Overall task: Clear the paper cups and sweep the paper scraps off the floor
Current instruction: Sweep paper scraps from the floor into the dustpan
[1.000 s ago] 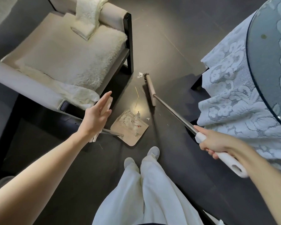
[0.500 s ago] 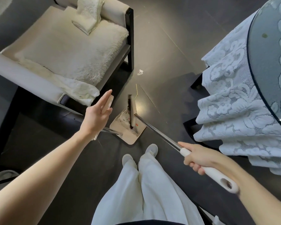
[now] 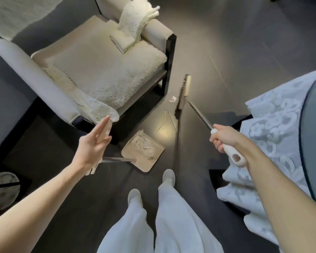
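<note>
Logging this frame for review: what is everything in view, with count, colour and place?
broom: one, wooden head, metal shaft, white handle; head low by the armchair's front leg.
dustpan: one, tan, on the floor ahead of the feet.
paper scraps: a pile, white, inside the dustpan.
loose scrap: one, white, on the floor just left of the broom head.
thin stick: at least one, pale, on the floor beyond the dustpan.
armchair: one, cream seat, dark frame, upper left.
fluffy throw: one, cream, folded over the armrest.
table: one, glass top over white lace cloth, right edge.
round container: one, pale, lower left, cut off.
legs: two, white trousers, pale shoes.
left hand: fingers straight, against the dustpan's handle.
right hand: grips the broom handle.
</note>
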Demonstrator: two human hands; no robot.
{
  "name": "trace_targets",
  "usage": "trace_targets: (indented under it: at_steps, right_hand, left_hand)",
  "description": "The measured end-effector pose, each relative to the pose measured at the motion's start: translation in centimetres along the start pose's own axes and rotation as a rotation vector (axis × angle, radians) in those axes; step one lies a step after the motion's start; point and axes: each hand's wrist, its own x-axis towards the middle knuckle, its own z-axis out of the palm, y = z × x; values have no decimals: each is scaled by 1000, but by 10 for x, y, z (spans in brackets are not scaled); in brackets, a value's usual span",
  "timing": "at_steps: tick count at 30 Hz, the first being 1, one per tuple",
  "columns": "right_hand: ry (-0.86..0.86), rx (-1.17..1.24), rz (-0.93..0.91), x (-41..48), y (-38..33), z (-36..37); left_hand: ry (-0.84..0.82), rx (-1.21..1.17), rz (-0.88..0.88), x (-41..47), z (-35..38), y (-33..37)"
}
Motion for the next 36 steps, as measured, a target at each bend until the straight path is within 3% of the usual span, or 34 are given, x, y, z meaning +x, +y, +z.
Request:
trace_targets:
  at_steps: [6, 12, 19, 26, 36]
  right_hand:
    - [-2, -14, -16, 92, -56, -5]
    - [-97, -57, 129, 124, -45, 23]
    - [-126, -198, 210, 47, 18, 58]
    - [-211, -136, 292, -55, 97, 113]
    - [-169, -89, 156, -149, 114, 106]
  left_hand:
    - [37, 46, -31, 30, 17, 4]
    - [48, 73, -39, 40, 7, -2]
    - [-16, -16, -25, 37, 6, 0]
    - [-62, 7, 26, 29, 3, -7]
    - [-78, -17, 76, -39, -29, -42]
